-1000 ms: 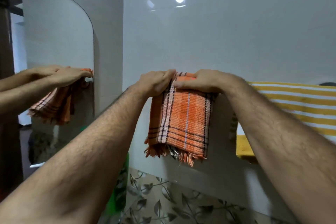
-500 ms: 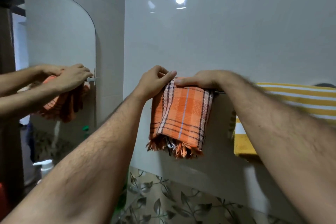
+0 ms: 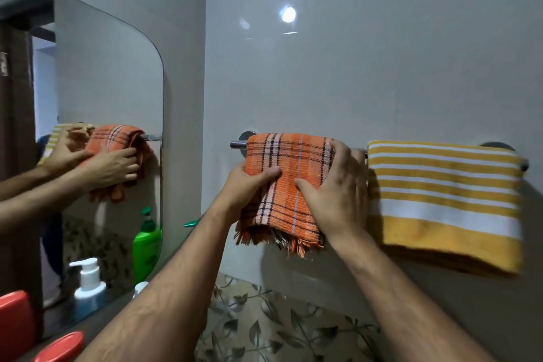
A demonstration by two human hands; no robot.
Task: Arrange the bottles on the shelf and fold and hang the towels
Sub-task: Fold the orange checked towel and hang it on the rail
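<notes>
yellow towel (image 3: 443,203) beside orange towel (image 3: 289,185)

No legible text anywhere (bottle labels blurred)

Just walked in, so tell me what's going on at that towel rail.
A person is hanging a folded orange plaid towel over the wall rail. The left hand pinches its left edge, and the right hand lies flat on its front. A yellow striped towel already hangs beside it on the right, and pump bottles show in the mirror.
</notes>
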